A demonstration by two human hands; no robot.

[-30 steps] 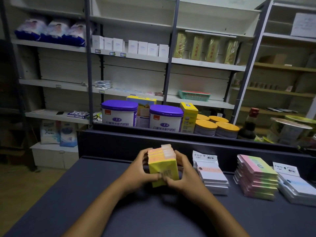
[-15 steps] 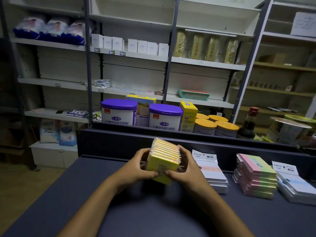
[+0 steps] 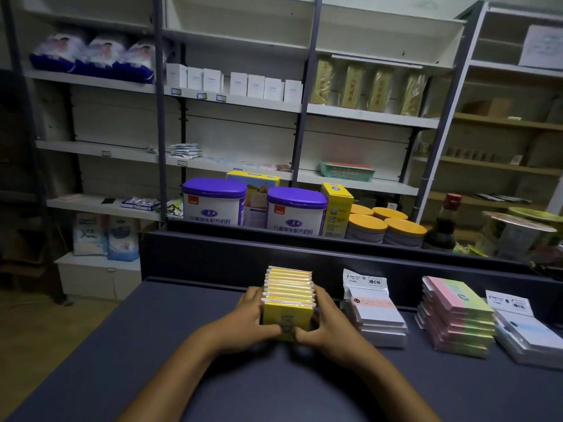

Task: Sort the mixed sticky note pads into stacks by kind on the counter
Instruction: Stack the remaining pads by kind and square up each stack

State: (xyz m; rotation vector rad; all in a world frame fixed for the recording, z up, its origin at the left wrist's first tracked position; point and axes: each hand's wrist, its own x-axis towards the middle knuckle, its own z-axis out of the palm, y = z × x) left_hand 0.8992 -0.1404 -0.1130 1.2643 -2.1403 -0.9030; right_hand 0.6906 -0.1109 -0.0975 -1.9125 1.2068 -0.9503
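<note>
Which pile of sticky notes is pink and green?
The pink and green stack, second from the right on the counter. The white stack beside it and the white one at far right are pale; the held bundle is yellow.

Two bare forearms, no sleeves in view. Left hand [image 3: 243, 322] and right hand [image 3: 330, 325] ungloved. No rings or watch visible.

Two white, purple-lidded cylindrical milk powder tins [image 3: 213, 205] read "儿童学生配方奶粉". The clear-wrapped white sticky-note pad header [image 3: 364, 280] reads "随心贴". Other print is illegible.
</note>
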